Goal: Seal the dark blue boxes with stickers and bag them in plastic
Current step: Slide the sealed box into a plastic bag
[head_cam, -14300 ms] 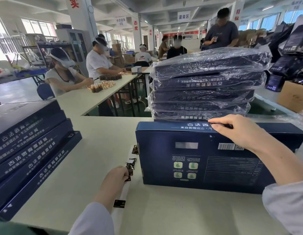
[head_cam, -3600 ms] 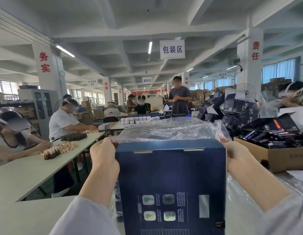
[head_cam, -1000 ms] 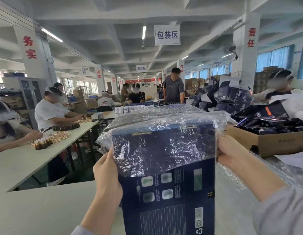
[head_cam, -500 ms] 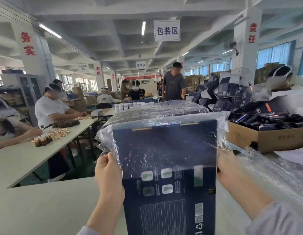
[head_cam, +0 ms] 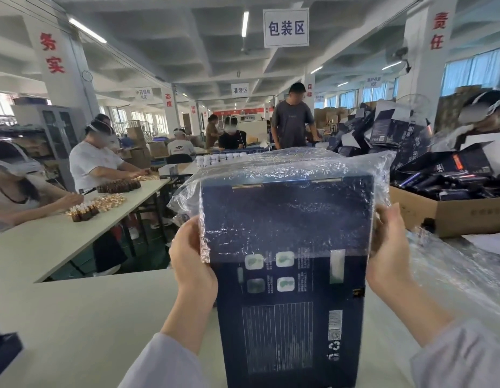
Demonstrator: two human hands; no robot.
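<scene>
Moved: plastic bag (head_cam: 285, 208), earlier bunched at the top edge of the box (head_cam: 288, 303), now drawn down over its upper part to the first row of green icons.

1. Box, 6 o'clock, nearest. Dark blue, on end, printed back facing the wearer. Its lower end leaves the frame, so whether it rests on the table (head_cam: 75, 317) cannot be told. Upright, probably so the film slides down its length.
2. Left hand (head_cam: 191, 261), 9 o'clock of the box. Clasps the box's side, bag rim pinched against it.
3. Right hand (head_cam: 388, 247), 3 o'clock of the box. Same grasp, mirrored (a paired pull should keep the rim level).
4. Stickers (head_cam: 247, 186), two gold strips across the top seam, under the film; sealing looks done.
5. Loose plastic (head_cam: 453, 264), 3 o'clock, on the table; likely the bag supply, kept within reach.
6. Cardboard carton (head_cam: 453, 214), 2 o'clock, filled with dark packs.
7. Side table (head_cam: 47, 242), 10 o'clock, holding small brown bottles (head_cam: 83, 211); seated workers there.
8. Sign (head_cam: 285, 28), 12 o'clock, hanging, farthest.
</scene>
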